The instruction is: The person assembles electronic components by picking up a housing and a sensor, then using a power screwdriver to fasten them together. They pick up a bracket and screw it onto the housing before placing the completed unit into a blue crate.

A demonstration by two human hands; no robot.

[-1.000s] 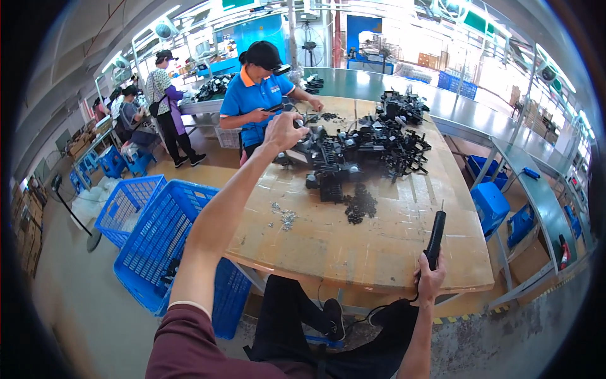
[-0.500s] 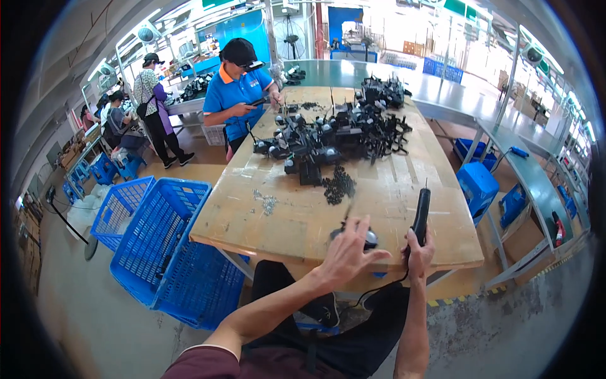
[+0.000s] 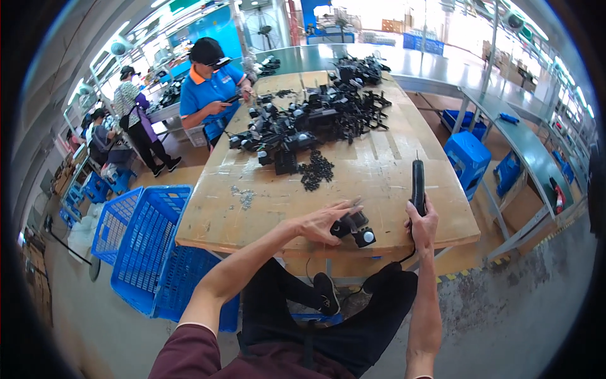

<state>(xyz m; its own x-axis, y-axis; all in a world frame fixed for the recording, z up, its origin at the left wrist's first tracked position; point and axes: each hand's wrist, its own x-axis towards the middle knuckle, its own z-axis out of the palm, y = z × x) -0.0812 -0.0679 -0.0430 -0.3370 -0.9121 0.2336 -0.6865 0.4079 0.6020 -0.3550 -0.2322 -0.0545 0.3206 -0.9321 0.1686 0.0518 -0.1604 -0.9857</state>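
Near the front edge of the wooden table, my left hand (image 3: pixel 322 222) is closed around the side of a black plastic device (image 3: pixel 358 220) with a pale dome (image 3: pixel 368 236). Part of the device is hidden behind my fingers. To the right, my right hand (image 3: pixel 423 222) grips a black electric screwdriver (image 3: pixel 418 183), its thin bit pointing up and away from the device. A cord runs down from the tool's lower end. Beyond my left hand lie a heap of small black parts (image 3: pixel 316 170) and a scatter of small silvery pieces, possibly screws (image 3: pixel 243 197).
A large pile of black devices (image 3: pixel 309 120) covers the table's far middle. Across the table's left side, a co-worker in a blue shirt (image 3: pixel 211 95) handles a dark tool. Blue crates (image 3: pixel 142 252) stand on the floor at left; a blue stool (image 3: pixel 467 158) stands at right.
My left hand has gone from spread fingers over the device to a hold on its side, and the device has turned. The screwdriver stays upright in my right hand. The whole view has shifted.
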